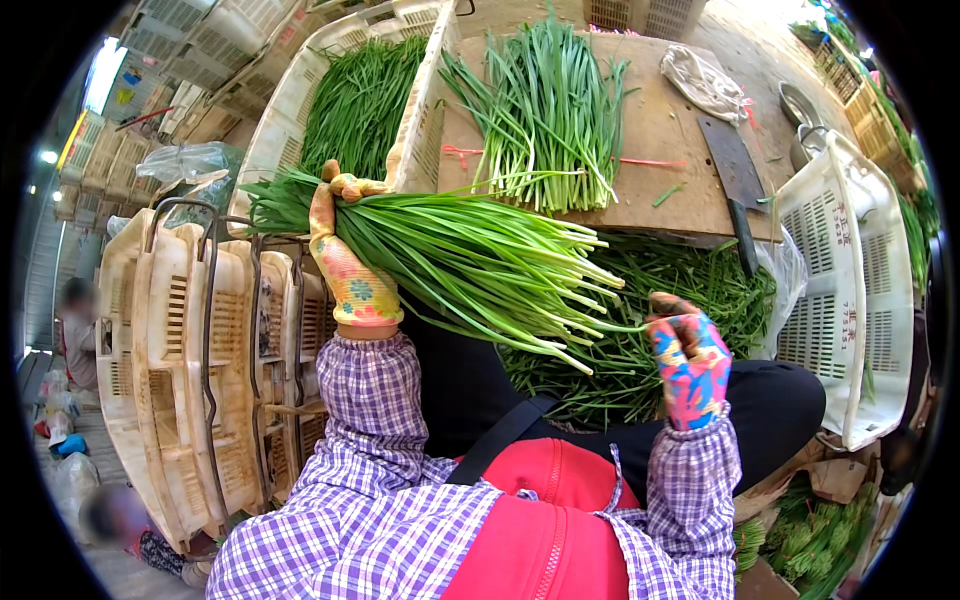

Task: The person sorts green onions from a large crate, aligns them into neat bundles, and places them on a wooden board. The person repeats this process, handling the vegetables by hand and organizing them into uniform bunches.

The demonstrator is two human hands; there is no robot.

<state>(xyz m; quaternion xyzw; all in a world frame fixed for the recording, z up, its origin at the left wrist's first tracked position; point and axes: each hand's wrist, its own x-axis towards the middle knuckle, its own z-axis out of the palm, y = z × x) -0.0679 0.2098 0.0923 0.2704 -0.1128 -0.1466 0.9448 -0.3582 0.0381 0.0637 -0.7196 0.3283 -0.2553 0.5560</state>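
My left hand, in a yellow flowered glove, grips a loose bunch of garlic chives near its leafy end. The pale stem ends fan out to the right. My right hand, in a pink and blue glove with dirty fingertips, pinches the end of one stem of that bunch. Beyond them, a pile of chives lies on a wooden board, across a red tie. A cleaver rests at the board's right edge, its black handle overhanging. Loose green trimmings lie below the board.
A white plastic crate of chives stands at the far left of the board. Stacked crates are at my left, another white crate at my right. A cloth bag lies on the board. Two people sit at the left edge.
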